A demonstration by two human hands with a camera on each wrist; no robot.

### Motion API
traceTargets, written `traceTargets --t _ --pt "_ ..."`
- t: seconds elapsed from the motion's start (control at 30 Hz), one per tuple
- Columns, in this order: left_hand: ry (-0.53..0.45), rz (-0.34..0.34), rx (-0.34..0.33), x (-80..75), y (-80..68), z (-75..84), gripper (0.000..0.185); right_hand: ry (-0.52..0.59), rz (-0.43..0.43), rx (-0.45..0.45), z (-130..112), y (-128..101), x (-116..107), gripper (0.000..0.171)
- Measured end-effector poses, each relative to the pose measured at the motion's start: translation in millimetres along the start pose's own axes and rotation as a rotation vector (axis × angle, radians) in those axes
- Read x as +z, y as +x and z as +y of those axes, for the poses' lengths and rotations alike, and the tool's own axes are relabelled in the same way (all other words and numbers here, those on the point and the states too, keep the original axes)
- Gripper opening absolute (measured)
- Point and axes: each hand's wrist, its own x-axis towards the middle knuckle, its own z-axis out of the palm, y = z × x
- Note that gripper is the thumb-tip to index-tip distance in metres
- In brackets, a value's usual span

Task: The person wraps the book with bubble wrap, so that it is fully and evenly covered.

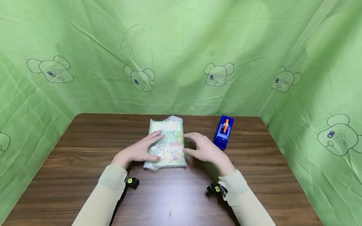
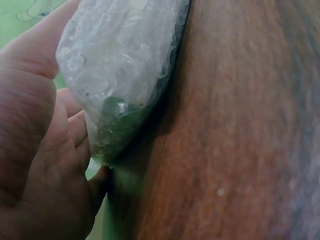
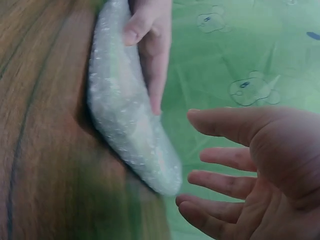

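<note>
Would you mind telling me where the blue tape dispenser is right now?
In the head view, the blue tape dispenser stands on the table toward its far right, just beyond the right hand and right of the bubble-wrapped package.

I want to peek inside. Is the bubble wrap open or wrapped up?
Wrapped up: the bubble-wrap bundle lies flat, fully covering something colourful inside.

No readable text, label, brand or number shows anywhere.

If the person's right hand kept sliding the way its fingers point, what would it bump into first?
Most likely the bubble-wrapped packet. The right hand is open, fingers aimed at its right edge, apparently just short of touching. The left hand already rests flat on top.
</note>
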Motion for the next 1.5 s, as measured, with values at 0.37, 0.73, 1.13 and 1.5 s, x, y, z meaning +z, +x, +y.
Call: traceTargets --t 0.37,0.73,1.13,1.5 --pt "0.000 -0.009 -0.005 0.5 -1.2 -0.8 0.105 0.105 0.185 0.027 11 -18 -27 0.050" --pt "-0.012 -0.022 -0.017 3.5 -2.6 2.0 0.106 0.251 0.308 0.073 35 -37 -58 0.039" --pt "-0.003 -0.011 -0.018 6.1 -3.4 2.3 0.105 0.359 0.361 0.163 72 -59 -90 0.040" --pt "-0.015 -0.013 -0.019 5.3 -4.1 3.2 0.105 0.454 0.299 0.377 113 -72 -92 0.051"
